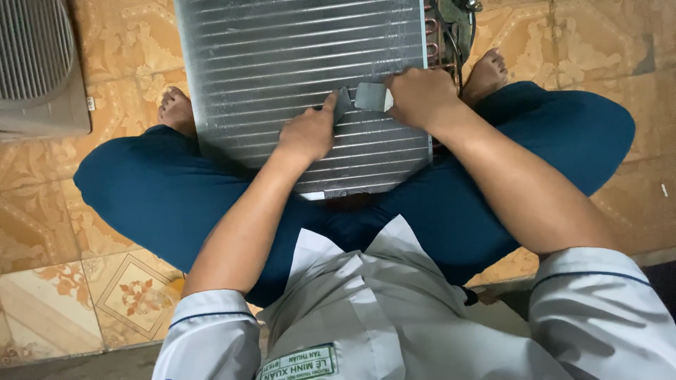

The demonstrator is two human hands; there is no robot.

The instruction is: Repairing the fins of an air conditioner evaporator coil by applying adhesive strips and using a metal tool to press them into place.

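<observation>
From the head camera looking down, the person sits cross-legged on the patterned tiled floor [42,232], dark blue trousers spread wide and bare feet out to either side. Resting across the lap and running away from the body is a finned metal coil panel [282,49], silvery, with horizontal ridges; at its far right corner copper tube bends [433,39] show. The right hand [420,96] is closed around a small flat metal comb tool [372,97], fingers wrapped tight on its handle end, the blade lying on the fins near the panel's right edge. The left hand [308,132] sits just beside it, fist loosely curled, forefinger stretched out and pressing on the dark tip of the tool against the fins; it grips nothing. A grey ribbed appliance casing [35,63] stands on the floor at the upper left, well apart from the panel.
</observation>
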